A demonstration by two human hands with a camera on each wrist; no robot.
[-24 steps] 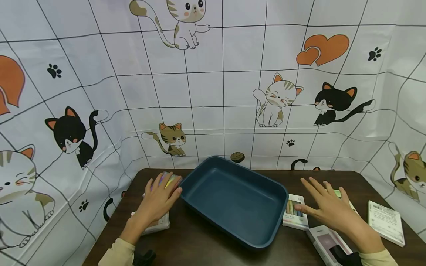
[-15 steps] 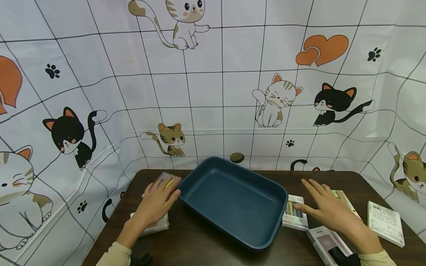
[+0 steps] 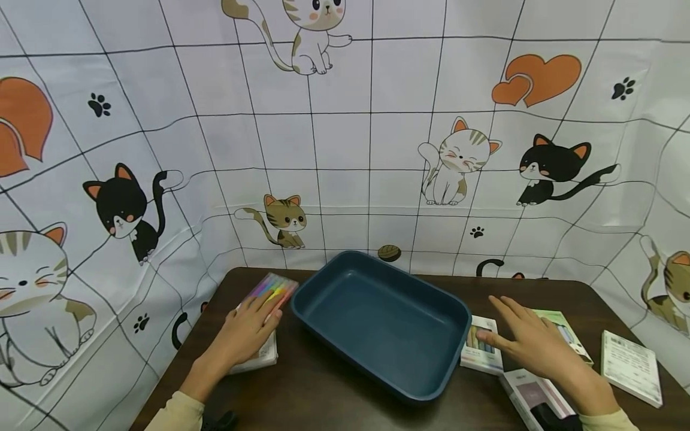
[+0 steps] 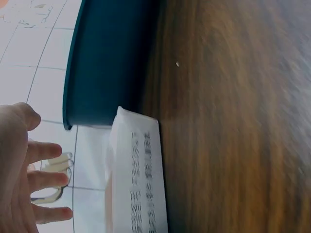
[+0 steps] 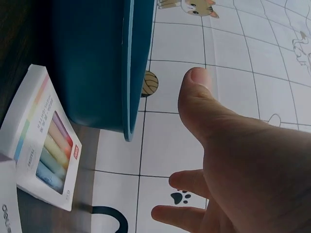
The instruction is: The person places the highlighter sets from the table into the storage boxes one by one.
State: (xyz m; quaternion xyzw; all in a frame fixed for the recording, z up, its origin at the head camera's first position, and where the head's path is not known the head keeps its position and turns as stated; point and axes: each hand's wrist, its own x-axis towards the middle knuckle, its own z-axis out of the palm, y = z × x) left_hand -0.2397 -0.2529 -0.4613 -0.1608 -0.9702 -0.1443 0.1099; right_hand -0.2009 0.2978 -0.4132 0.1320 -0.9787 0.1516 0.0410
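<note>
My left hand (image 3: 242, 338) hovers at the left of the table, fingers extended, over a clear pack of colourful pens or sticks (image 3: 280, 286). Partly under that hand lies a white box (image 3: 264, 357), whose printed side (image 4: 141, 179) shows in the left wrist view. On the other side my right hand (image 3: 539, 347) is spread above several boxes and holds nothing. Closest to its thumb is a white box with a window onto pastel sticks (image 5: 56, 150). Beyond its fingers lies a green-and-white box (image 3: 566, 332), partly covered by the hand.
Between the hands a deep blue rectangular tray (image 3: 377, 335) sits at an angle on the dark wooden table (image 3: 323, 395). A white box with a greyish window (image 3: 530, 392) lies near the right wrist, and a text-covered white box (image 3: 632, 368) at the right edge. A cat-print sheet (image 3: 345, 149) hangs behind.
My left hand has drawn back a little toward me, uncovering more of the colourful pack. The right hand stays nearly in place. The head view has shifted slightly.
</note>
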